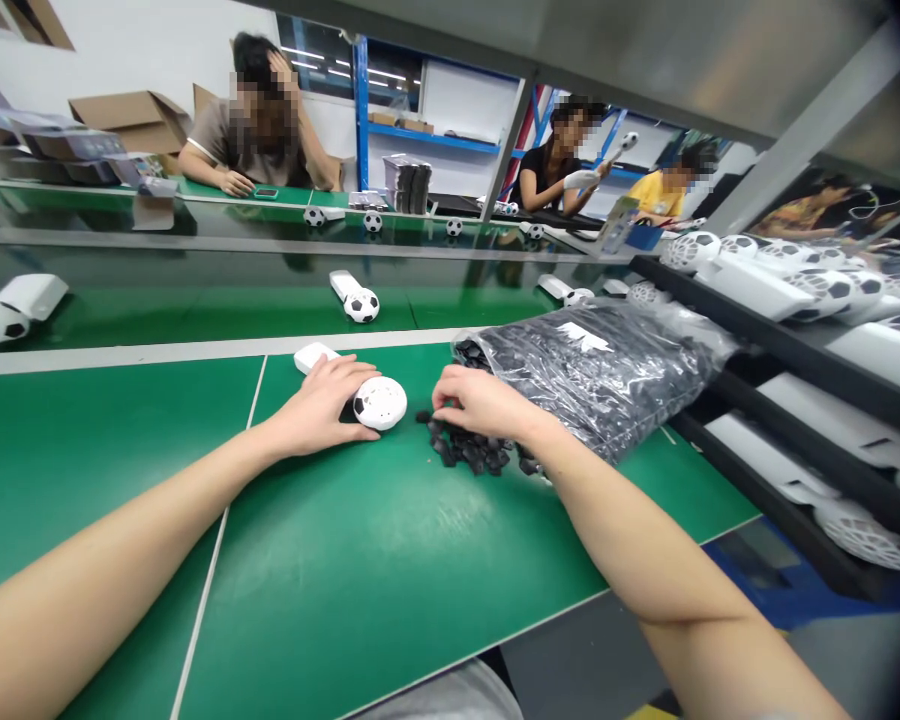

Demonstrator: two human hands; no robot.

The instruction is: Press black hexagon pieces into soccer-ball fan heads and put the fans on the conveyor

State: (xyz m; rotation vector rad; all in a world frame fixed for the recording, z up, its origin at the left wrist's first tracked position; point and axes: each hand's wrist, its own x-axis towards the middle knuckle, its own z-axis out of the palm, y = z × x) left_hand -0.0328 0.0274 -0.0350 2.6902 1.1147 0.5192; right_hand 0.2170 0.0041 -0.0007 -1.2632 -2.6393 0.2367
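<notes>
My left hand is wrapped round a white device with a soccer-ball head; its white handle pokes out beyond the fingers. The round head faces up and has a black patch at its left side. To the right, my right hand has thumb and fingers pinched together at the near-left edge of a heap of small black pieces. What sits between those fingertips is too small to make out. Behind that hand lies a clear plastic bag full of black pieces, its mouth towards the heap.
A rack at the right holds white ball-headed devices on black rails. Beyond the green table, a conveyor carries more such devices. Several people sit on the far side. A metal shelf hangs overhead.
</notes>
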